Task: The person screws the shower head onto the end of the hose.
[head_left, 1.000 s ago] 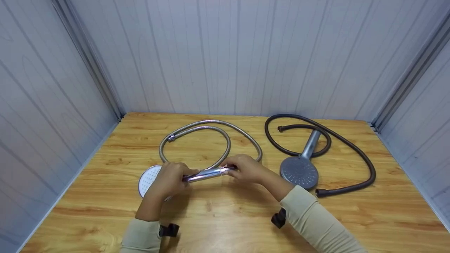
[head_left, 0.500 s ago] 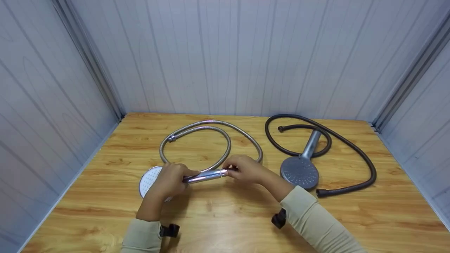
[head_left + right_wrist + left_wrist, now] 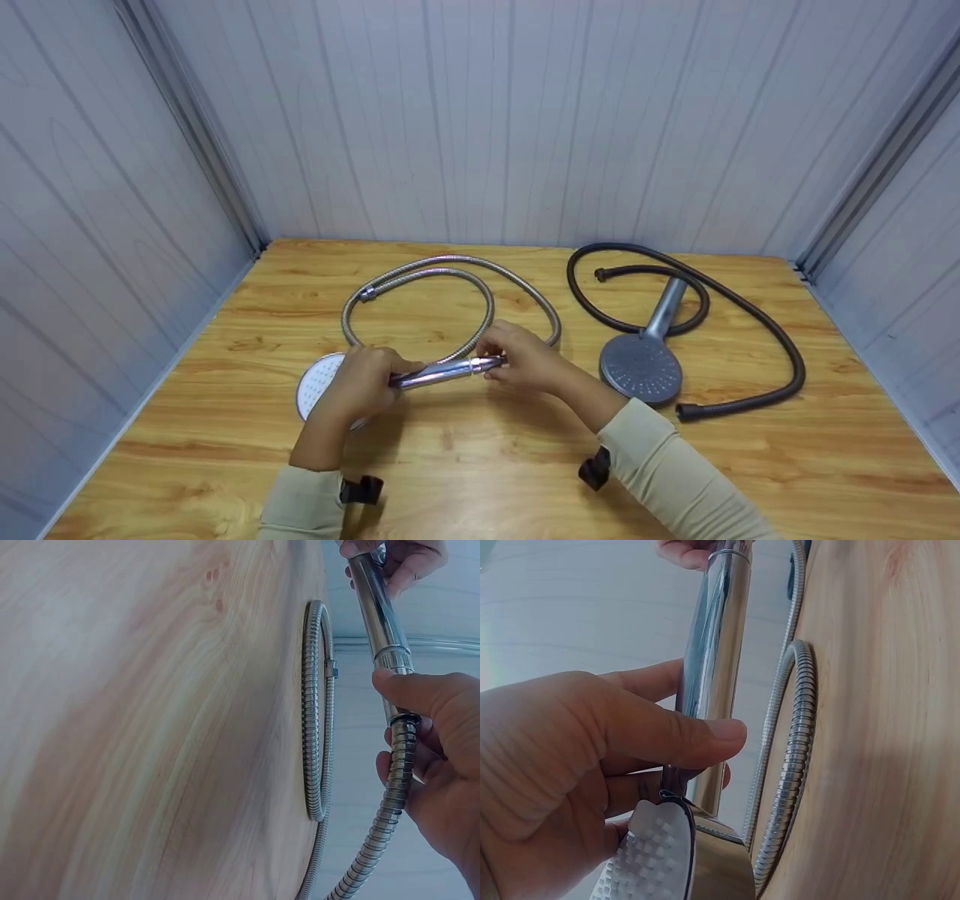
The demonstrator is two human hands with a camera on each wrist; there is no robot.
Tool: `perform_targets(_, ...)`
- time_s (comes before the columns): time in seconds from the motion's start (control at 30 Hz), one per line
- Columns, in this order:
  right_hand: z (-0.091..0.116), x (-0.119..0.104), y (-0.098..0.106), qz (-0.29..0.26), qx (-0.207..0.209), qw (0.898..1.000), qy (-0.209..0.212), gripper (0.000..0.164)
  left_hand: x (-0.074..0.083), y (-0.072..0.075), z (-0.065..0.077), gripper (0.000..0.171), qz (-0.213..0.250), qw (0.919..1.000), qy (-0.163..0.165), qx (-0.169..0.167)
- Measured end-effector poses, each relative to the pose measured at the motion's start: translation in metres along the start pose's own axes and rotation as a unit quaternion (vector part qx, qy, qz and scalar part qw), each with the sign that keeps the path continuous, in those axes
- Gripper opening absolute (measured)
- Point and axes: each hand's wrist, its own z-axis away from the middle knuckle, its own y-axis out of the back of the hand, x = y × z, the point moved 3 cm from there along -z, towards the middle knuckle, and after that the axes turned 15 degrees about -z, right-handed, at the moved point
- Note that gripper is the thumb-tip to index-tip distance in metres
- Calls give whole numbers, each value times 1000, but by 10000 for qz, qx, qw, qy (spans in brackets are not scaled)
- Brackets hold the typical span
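Observation:
My left hand (image 3: 364, 386) grips the handle of a chrome shower head (image 3: 716, 652), its thumb lying across the handle in the left wrist view. The white nozzle face (image 3: 319, 382) sticks out to the left of that hand. At the handle's other end, my right hand (image 3: 525, 360) pinches the chrome end nut (image 3: 401, 697) of a silver shower hose (image 3: 382, 821) between thumb and fingers. Nut and handle end meet in line; how far they are threaded is hidden. From the nut the ribbed hose bends away, and its loop (image 3: 450, 260) lies on the table.
To the right lie a grey shower head (image 3: 640, 367) and a dark hose (image 3: 750, 311) looped around its handle. The silver hose's free end (image 3: 367, 293) rests at the back left. White panels (image 3: 480, 127) enclose the wooden table (image 3: 465, 480) at the back and sides.
My right hand's fingers have shifted around the hose nut, rolling up and over it, and more of the nut shows now. My left hand and the shower head stay nearly still.

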Motion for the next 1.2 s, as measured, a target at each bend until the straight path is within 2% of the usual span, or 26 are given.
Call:
perform_targets(0.33, 0, 1, 0, -31, -16, 10000, -50, 23, 2, 2, 0, 42, 48, 10000, -15, -7)
perform_targets(0.57, 1, 0, 1, 80, -92, 9999, -43, 20, 4, 4, 1, 47, 130, 9999, 11, 51)
perform_targets(1.2, 2, 0, 1, 100, -155, 9996, -230, 12, 4, 4, 1, 45, -88, 9997, -164, 170)
